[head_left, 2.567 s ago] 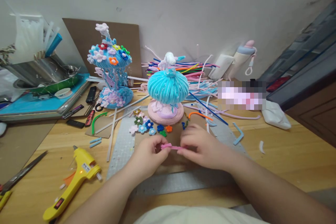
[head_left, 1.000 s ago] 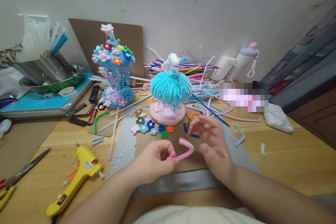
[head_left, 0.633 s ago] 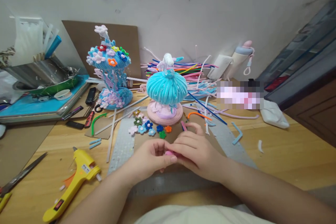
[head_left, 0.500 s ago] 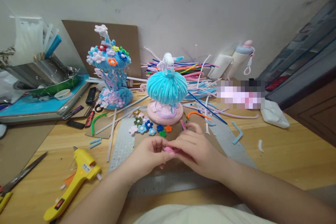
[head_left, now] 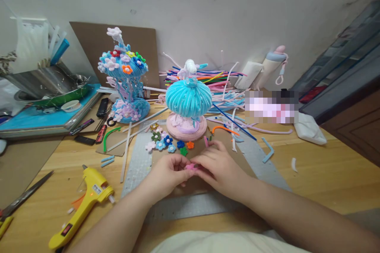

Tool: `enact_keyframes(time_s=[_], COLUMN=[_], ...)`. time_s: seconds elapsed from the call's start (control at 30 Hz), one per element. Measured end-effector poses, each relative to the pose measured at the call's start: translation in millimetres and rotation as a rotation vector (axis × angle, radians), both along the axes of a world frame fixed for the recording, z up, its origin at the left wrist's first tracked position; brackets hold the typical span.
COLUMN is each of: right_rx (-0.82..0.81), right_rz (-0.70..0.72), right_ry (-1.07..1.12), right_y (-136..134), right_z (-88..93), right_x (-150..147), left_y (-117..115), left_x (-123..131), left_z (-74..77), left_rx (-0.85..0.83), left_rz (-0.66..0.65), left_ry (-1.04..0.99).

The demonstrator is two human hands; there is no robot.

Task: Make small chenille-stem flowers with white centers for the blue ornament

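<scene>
Between my fingertips is a small pink pipe-cleaner flower (head_left: 190, 167). My left hand (head_left: 168, 174) pinches it from the left. On its other side, my right hand (head_left: 224, 168) has thumb and fingers closed on it. A pink pipe-cleaner end (head_left: 206, 141) sticks up beside my right fingers; whether it joins the flower is hidden. Just beyond my hands lie several finished flowers, among them a blue flower (head_left: 168, 140), an orange flower (head_left: 190, 145) and a green flower (head_left: 184, 151). Behind them stands a turquoise pipe-cleaner lamp shape (head_left: 189, 98) on a round pink base (head_left: 186, 132).
A yellow glue gun (head_left: 86, 205) and scissors (head_left: 28, 193) lie at left. A flower-covered blue piece (head_left: 123, 67) stands behind. Bundled pipe cleaners (head_left: 204, 77) line the wall. Under my hands are brown cardboard (head_left: 237, 166) and a grey cutting mat (head_left: 169, 210).
My fingers have shifted slightly around the pink flower, so more of its petals show now. Both hands stay in about the same place.
</scene>
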State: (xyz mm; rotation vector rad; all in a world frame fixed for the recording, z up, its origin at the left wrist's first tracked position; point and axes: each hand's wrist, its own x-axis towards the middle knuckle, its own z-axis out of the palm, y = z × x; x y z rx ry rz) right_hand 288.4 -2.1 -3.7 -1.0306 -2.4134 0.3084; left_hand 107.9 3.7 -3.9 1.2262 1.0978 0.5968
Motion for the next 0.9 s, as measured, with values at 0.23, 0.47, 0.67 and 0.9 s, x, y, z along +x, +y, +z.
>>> enact_keyframes(time_s=[0.23,0.47,0.67,0.9], right_rx=[0.058,0.137,0.166,0.222], right_rz=[-0.037,0.032,0.037,0.065], right_ry=[-0.009,-0.09,-0.125,-0.155], right_y=[-0.6,-1.1,-1.2,-0.7], right_z=[-2.0,0.6,1.7,3.0], right_x=[-0.1,-0.8,0.7,2.3], left_y=[0.4,0.7,-0.1,-0.8], left_x=[1.2,-4.3,-6.4,-5.6], left_z=[-3.3,0.5,6.9,5.9], left_rx=[-0.037,0.046,0.016,-0.015], left_rz=[0.033,-0.006,-0.051,-0.066], left_ry=[-0.127,-0.023,-0.004,-0.02])
